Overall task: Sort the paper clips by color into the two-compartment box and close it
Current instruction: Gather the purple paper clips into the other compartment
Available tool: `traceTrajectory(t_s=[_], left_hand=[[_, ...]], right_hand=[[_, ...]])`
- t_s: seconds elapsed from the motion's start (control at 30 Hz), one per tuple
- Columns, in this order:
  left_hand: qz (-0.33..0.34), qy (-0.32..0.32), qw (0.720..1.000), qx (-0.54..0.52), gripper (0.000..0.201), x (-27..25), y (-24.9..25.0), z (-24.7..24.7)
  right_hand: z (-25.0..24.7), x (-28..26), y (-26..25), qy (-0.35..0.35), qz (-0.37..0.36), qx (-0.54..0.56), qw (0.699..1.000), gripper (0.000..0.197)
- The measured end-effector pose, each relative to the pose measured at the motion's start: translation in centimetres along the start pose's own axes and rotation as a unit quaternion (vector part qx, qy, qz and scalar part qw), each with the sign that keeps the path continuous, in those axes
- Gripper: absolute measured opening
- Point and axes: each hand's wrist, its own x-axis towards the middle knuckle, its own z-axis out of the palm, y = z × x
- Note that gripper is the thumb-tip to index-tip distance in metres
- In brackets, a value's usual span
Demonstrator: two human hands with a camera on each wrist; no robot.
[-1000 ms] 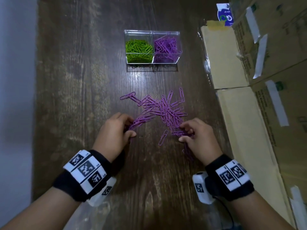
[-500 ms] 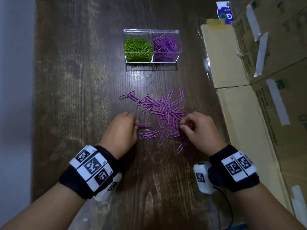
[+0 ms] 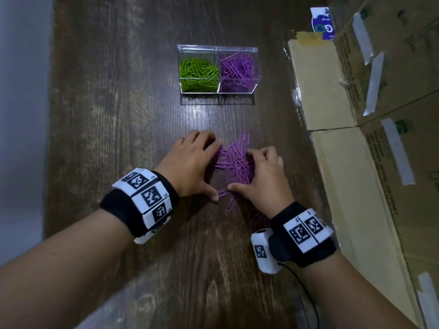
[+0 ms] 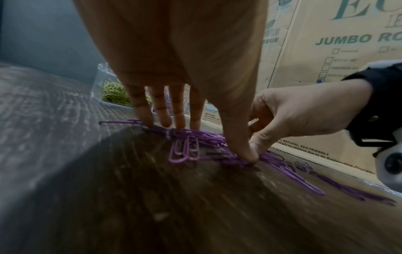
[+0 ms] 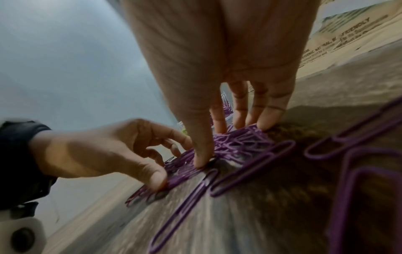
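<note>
A clear two-compartment box (image 3: 217, 46) stands open at the far middle of the table, green paper clips (image 3: 198, 72) in its left half, purple clips (image 3: 237, 70) in its right. Nearer me, a heap of purple clips (image 3: 234, 162) lies bunched between my hands. My left hand (image 3: 209, 169) cups the heap's left side, its straight fingertips (image 4: 161, 116) down on the clips. From the right, my right hand (image 3: 249, 172) hems the heap in, fingertips (image 5: 239, 120) on it, the two thumbs almost meeting. Stray purple clips (image 3: 230, 205) lie by my right wrist.
Taped cardboard cartons (image 3: 356, 162) run along the table's right side, close to my right hand. A crumpled clear plastic bag (image 3: 297, 98) lies against them. The dark wooden table (image 3: 118, 115) ends at its left edge (image 3: 48, 138), with a grey floor beyond.
Both hands slid forward and toward each other, raking the scattered purple clips into a tight heap. Earlier they worked at the near edge of the spread; now they enclose it.
</note>
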Motion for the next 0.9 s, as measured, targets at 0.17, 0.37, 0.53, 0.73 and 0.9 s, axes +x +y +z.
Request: traceTrajectory(t_s=[0.17, 0.37, 0.53, 0.73, 0.9], left_hand=[[0.046, 0.048, 0.994, -0.086, 0.047, 0.8, 0.2, -0.6], [0.071, 0.038, 0.995, -0.057, 0.022, 1.6, 0.3, -1.0], [0.08, 0.025, 0.992, -0.098, 0.017, 1.6, -1.3, -1.6], [0.062, 0.048, 0.982, -0.172, 0.012, 2.2, -2.1, -2.9], [0.056, 0.107, 0.972, -0.204, 0.011, 3.2, -2.5, -5.0]], right_hand=[[0.2, 0.9, 0.1, 0.002, -0.045, 0.071, 0.996, 0.033], [-1.6, 2.6, 0.7, -0.046, -0.071, 0.031, 0.996, 0.016], [-4.3, 4.5, 1.5, -0.092, -0.054, 0.093, 0.99, 0.013], [-9.8, 10.1, -0.4, -0.066, -0.097, 0.136, 0.984, 0.017], [-13.1, 16.5, -3.8, -0.023, -0.14, 0.086, 0.986, 0.015]])
